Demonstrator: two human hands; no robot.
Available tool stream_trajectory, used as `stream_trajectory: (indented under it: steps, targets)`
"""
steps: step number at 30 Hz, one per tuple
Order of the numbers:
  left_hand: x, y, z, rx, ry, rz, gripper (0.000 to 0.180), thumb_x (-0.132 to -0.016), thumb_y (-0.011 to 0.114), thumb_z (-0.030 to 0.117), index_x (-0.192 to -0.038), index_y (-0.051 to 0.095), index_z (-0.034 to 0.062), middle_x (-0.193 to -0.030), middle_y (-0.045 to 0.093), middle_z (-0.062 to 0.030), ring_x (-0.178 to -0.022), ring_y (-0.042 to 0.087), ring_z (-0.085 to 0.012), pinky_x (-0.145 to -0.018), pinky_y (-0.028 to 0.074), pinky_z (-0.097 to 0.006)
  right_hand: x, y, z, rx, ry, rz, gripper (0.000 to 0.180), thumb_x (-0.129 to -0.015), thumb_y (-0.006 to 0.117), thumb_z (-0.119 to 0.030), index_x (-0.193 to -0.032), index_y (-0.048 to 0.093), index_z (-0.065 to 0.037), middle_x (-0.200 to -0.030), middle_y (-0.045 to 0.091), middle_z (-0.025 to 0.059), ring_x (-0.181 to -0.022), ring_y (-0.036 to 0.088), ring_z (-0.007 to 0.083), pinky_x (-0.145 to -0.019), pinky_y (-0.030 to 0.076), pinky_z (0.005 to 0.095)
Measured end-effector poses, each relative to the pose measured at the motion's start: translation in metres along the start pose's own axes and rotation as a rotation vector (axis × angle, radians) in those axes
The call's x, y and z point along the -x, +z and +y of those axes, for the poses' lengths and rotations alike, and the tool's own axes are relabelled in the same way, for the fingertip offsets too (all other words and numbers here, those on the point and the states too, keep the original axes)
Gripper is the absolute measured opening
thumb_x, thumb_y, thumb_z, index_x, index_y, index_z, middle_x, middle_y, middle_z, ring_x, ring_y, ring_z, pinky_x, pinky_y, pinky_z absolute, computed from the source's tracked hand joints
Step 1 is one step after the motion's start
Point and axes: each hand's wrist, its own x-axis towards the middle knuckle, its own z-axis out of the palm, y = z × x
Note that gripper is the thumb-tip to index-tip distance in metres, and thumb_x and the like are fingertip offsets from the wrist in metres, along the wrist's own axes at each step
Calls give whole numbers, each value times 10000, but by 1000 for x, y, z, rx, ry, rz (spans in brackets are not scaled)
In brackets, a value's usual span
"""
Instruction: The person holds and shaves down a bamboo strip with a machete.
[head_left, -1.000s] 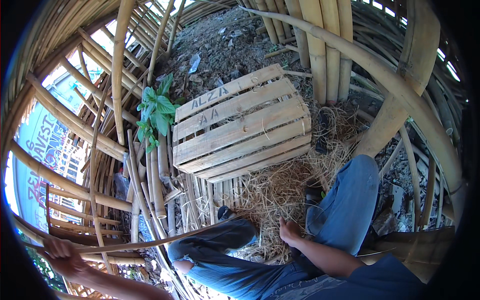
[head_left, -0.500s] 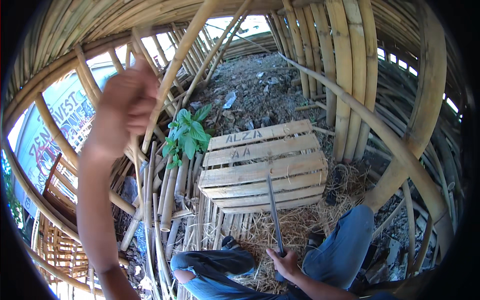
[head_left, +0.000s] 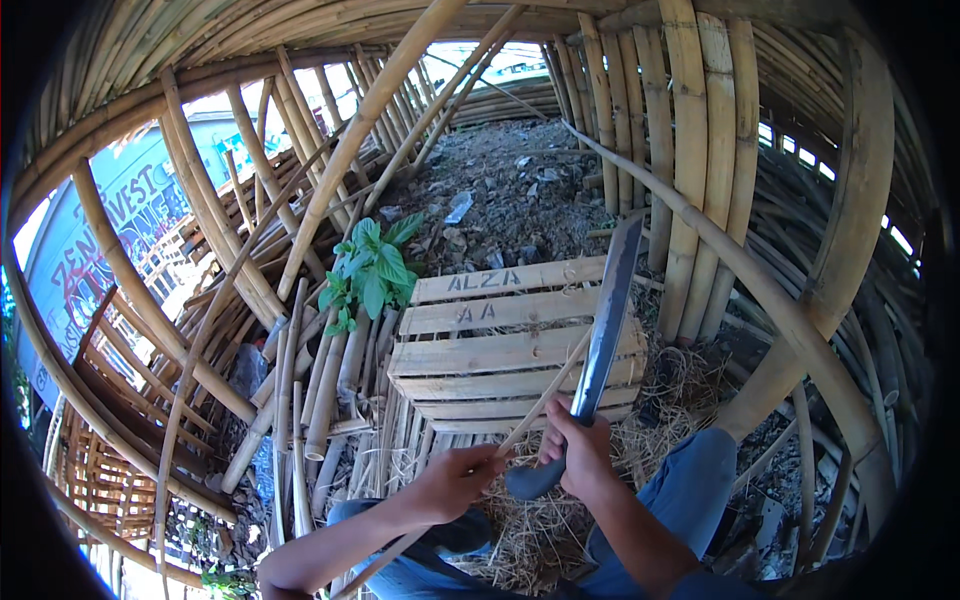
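Note:
My right hand (head_left: pixel 583 447) grips the dark curved handle of a machete (head_left: pixel 606 335). Its blade rises up and slightly right, in front of the right end of a slatted wooden crate (head_left: pixel 480 350). Closed round a thin bamboo strip (head_left: pixel 530 418) is my left hand (head_left: pixel 455 487), just left of the machete handle. The strip slants from the lower edge, past my left forearm, up toward the blade. Its upper end lies close beside the blade; whether they touch I cannot tell. Dark lettering marks the crate's upper slats.
My bent knees (head_left: pixel 690 480) flank loose straw (head_left: pixel 530 545) on the ground. A leafy green plant (head_left: pixel 372 268) and cut bamboo poles (head_left: pixel 330 390) stand left of the crate. A long bamboo pole (head_left: pixel 730 230) slants across the right side. Upright bamboo (head_left: pixel 690 150) walls the back right.
My left hand has come down from high on the left and now holds the bamboo strip. The machete has been raised, its blade swinging up and right from in front of the crate's middle.

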Motion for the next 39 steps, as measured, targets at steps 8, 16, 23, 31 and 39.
stream_trajectory:
  steps: [8, 16, 23, 31, 39]
  targets:
    - [-17, 40, -51, 594, -133, -140, 425, -990, 434, 268, -1353, 392, 52, -802, 508, -25, -671, 530, -103, -529, 452, -237, -18, -16, 2, -50, 86, 43, 141, -836, 676, -125, -879, 578, -34, -580, 450, -20, -457, 419, 93, -455, 375, 279]
    - [4, 70, -133, 856, -135, -103, 413, -999, 384, 319, -1265, 418, 5, -889, 564, -73, -694, 532, -129, -603, 445, -242, -83, -26, -31, 176, -18, 128, 138, -806, 677, -87, -861, 574, -14, -578, 452, -13, -459, 426, 96, -427, 381, 284]
    - [-16, 63, -131, 886, -246, -114, 355, -1007, 371, 300, -1137, 523, 7, -666, 419, 6, -535, 365, -69, -499, 336, -215, -157, -54, -33, 561, -171, 86, 193, -832, 676, -168, -913, 577, -23, -536, 442, -31, -398, 409, 73, -375, 335, 249]
    - [-120, 18, -107, 917, -338, 221, 323, -1011, 355, 256, -1120, 520, 1, -659, 432, -7, -545, 373, -92, -507, 340, -240, -187, -98, 20, 1318, -404, 132, 641, -919, 418, -522, -1318, 409, -20, -699, 634, 181, -718, 637, 376, -674, 483, 440]
    - [-199, 13, -139, 1178, -159, 145, 290, -1004, 373, 251, -1110, 482, 5, -762, 542, -59, -595, 423, -123, -546, 384, -259, -171, -82, 47, 1667, -403, -42, 691, -864, 547, -486, -1348, 363, -30, -711, 644, 198, -648, 643, 364, -598, 500, 459]
